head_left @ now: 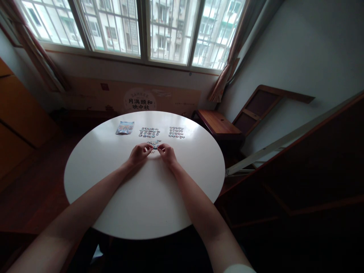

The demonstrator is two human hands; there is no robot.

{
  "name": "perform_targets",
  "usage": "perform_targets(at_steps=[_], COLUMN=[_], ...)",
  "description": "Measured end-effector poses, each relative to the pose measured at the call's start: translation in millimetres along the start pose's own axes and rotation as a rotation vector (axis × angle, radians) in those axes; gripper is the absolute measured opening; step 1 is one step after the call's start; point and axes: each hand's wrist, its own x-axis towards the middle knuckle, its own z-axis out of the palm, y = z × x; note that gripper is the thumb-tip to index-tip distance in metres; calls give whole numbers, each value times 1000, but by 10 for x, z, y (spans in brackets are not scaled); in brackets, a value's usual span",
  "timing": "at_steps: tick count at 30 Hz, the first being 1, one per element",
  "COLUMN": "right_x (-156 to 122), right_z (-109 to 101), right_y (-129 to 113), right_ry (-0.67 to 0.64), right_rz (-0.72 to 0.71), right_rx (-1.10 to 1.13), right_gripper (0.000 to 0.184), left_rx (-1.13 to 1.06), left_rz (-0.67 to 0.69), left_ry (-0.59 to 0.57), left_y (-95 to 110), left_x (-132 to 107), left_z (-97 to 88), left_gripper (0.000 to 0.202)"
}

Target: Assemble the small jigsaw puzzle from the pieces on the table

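Observation:
On the round white table, my left hand (140,151) and my right hand (167,153) face each other, fingertips pinched. Between them they hold a small dark jigsaw puzzle piece (155,148), or a few joined ones; the exact number is too small to make out. Just beyond my fingers lies a loose pile of puzzle pieces (154,143). Farther off, other pieces are spread in two groups, a left group (149,132) and a tidier right group (176,132) in rows. A picture packet (125,127) rests flat to the left of them.
The white table (136,212) has a rounded edge all about. Behind it stand a long cardboard box (176,94) and a barred window. A wooden stool (217,123) is at the back right, near a leaning wooden frame (256,108). Dark wooden furniture (313,182) fills the right side.

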Motion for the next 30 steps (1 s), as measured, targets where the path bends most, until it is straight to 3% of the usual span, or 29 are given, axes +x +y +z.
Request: perform_targets(at_steps=[30], right_x=[-6], right_z=[-2], right_y=[-2], right_ry=[9], right_rz=[-11], right_rx=[-3], right_gripper=[8], left_rx=[15], left_rz=[-28], left_ry=[-3], left_y=[-9], left_x=[0], left_z=[3], left_gripper=[25])
